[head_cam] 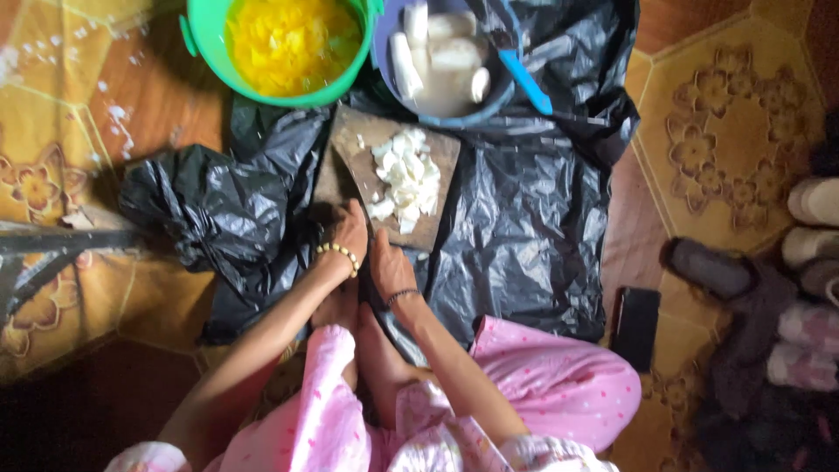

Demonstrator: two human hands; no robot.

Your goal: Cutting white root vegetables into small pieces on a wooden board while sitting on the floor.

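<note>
Big black plastic sheet (516, 236) is spread over the patterned floor (725, 131). At its far edge sit a green bucket (203, 44) of yellow pieces and a grey basin (384, 65) of peeled white roots. Nearer, a wooden cutting board (441, 153) carries a pile of white chunks (404, 179). Left hand (350, 232) and right hand (391, 267) both rest loosely on the board's near edge, fingers relaxed, gripping nothing.

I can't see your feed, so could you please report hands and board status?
Left hand and right hand both on near edge of wooden cutting board. White chopped pieces piled on it. Nothing blocking.
</note>
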